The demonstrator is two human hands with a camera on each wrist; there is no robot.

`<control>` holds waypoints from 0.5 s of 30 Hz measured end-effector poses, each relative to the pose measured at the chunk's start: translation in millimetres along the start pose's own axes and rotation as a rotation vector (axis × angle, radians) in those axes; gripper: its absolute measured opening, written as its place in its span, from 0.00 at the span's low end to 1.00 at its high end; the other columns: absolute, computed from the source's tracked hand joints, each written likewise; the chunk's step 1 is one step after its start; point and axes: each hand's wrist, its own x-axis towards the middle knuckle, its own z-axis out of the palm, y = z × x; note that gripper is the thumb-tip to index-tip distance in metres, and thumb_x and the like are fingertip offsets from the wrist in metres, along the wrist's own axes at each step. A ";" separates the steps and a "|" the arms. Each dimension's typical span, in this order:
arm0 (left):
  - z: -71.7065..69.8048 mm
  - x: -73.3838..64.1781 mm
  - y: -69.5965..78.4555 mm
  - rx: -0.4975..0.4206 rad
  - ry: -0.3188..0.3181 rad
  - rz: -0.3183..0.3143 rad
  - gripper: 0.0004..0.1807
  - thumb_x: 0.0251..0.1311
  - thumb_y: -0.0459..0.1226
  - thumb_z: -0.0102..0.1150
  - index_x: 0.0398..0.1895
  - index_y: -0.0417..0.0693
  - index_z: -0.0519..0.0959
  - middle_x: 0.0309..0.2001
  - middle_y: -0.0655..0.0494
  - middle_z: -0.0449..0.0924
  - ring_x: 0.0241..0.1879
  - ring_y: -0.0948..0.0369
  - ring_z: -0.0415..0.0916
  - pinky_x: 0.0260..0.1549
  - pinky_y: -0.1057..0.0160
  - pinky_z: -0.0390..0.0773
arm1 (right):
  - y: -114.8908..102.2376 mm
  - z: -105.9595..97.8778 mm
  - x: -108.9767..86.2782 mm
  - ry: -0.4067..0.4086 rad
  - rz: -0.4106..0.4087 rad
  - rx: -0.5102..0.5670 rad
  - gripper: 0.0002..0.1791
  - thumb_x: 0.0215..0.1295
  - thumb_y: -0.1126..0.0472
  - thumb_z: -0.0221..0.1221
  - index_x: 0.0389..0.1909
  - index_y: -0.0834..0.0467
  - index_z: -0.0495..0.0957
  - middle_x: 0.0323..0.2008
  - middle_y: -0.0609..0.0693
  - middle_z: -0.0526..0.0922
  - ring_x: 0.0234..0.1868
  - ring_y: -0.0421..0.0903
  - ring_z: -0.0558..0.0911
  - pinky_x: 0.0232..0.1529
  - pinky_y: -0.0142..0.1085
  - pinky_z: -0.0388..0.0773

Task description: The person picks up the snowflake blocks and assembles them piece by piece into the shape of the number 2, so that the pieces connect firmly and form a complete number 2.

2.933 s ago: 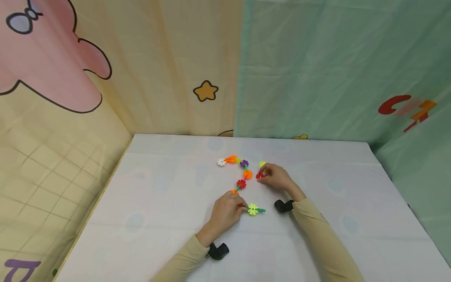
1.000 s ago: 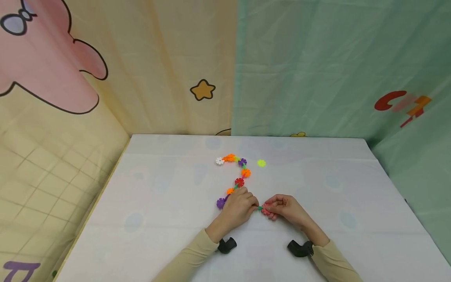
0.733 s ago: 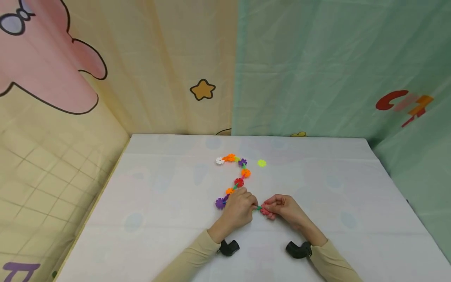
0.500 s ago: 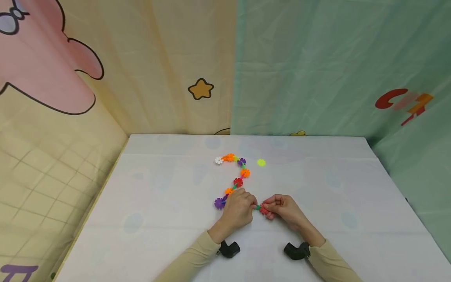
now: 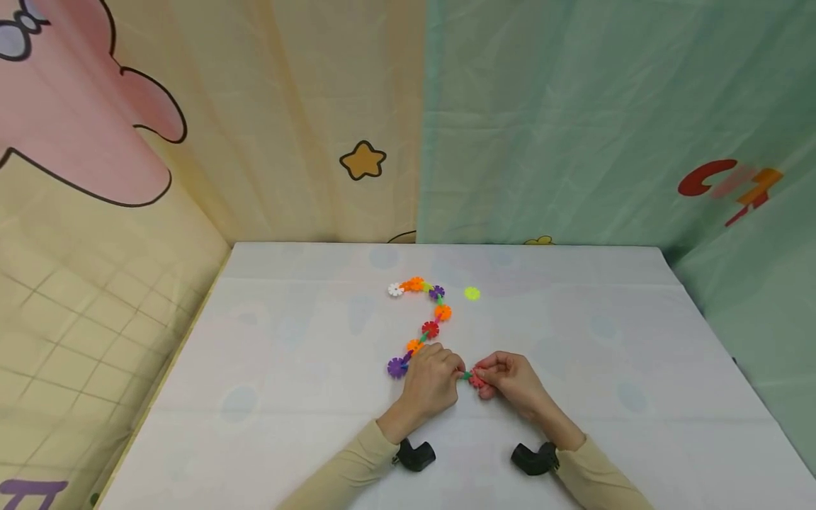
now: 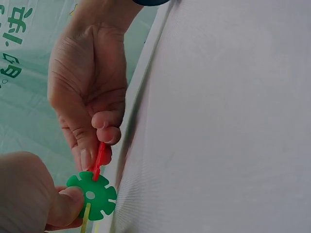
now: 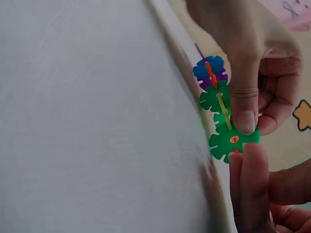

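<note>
A winding chain of slotted snowflake discs in several colours lies on the table, from a white disc [image 5: 395, 290] past an orange disc [image 5: 443, 313] to a purple disc [image 5: 397, 367] by my left hand [image 5: 431, 382]. That hand pinches a green disc [image 6: 101, 193] at the chain's near end, between thumb and fingers. Opposite it, my right hand [image 5: 515, 382] holds a red disc [image 5: 476, 378] in its fingertips. The red disc's edge meets the rim of the green one, as the left wrist view shows. My left hand covers part of the chain in the head view.
One loose yellow-green disc [image 5: 472, 293] lies farther back on the white-covered table [image 5: 287, 354], right of the chain. Black curved mounts [image 5: 534, 459] stick out from both wrists. Printed curtains [image 5: 548, 127] rise behind the table's back edge.
The right hand has brought the red disc from beside the loose yellow-green one to the chain's near end. My left hand has shifted its hold to the green disc. Lately both hands barely move.
</note>
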 end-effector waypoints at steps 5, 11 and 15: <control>1.2 -0.1 -0.1 0.007 0.029 0.005 0.07 0.41 0.31 0.70 0.21 0.50 0.80 0.21 0.62 0.78 0.22 0.63 0.67 0.23 0.69 0.68 | -0.5 1.2 1.0 -0.014 0.020 0.018 0.10 0.62 0.71 0.59 0.38 0.76 0.72 0.25 0.56 0.80 0.18 0.41 0.80 0.23 0.29 0.79; 2.4 -1.1 -1.2 0.004 0.033 -0.002 0.08 0.41 0.31 0.70 0.21 0.51 0.80 0.21 0.63 0.79 0.22 0.63 0.68 0.23 0.68 0.68 | 0.8 3.7 0.8 0.000 0.062 0.106 0.09 0.62 0.72 0.59 0.38 0.76 0.72 0.26 0.56 0.81 0.18 0.40 0.80 0.24 0.29 0.80; 2.6 -2.1 -1.2 0.003 0.021 -0.007 0.07 0.41 0.31 0.70 0.21 0.51 0.81 0.22 0.63 0.79 0.22 0.64 0.68 0.23 0.69 0.68 | 2.7 3.2 1.0 -0.009 0.054 0.111 0.09 0.62 0.72 0.59 0.38 0.76 0.72 0.26 0.56 0.81 0.19 0.40 0.80 0.25 0.29 0.80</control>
